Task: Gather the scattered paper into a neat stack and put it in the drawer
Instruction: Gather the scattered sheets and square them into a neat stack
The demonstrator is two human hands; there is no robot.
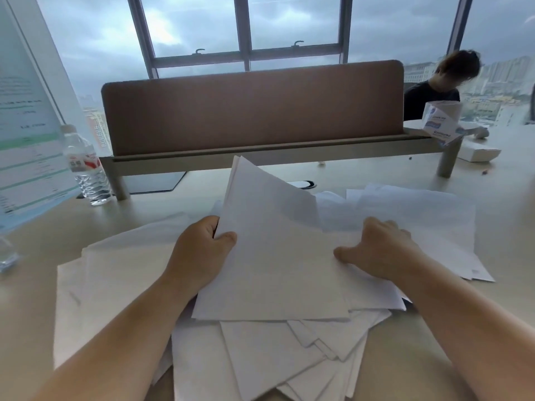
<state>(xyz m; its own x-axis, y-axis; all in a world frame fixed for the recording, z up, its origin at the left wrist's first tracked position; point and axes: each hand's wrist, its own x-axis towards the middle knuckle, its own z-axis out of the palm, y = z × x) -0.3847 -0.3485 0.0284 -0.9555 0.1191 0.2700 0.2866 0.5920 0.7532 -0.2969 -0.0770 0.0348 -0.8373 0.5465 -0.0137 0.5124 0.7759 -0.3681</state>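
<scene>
Grey sky fills the windows behind a brown divider (252, 108) on the pale worktop (434, 351), where scattered paper (260, 357) lies fanned at all angles. A raised sheaf (269, 241) tilts up, pinched at its left edge by the left hand (202, 250); the right hand (379, 250) presses flat, fingers spread. Held one-sided, the sheaf could sag and slip apart. No drawer shows.
</scene>
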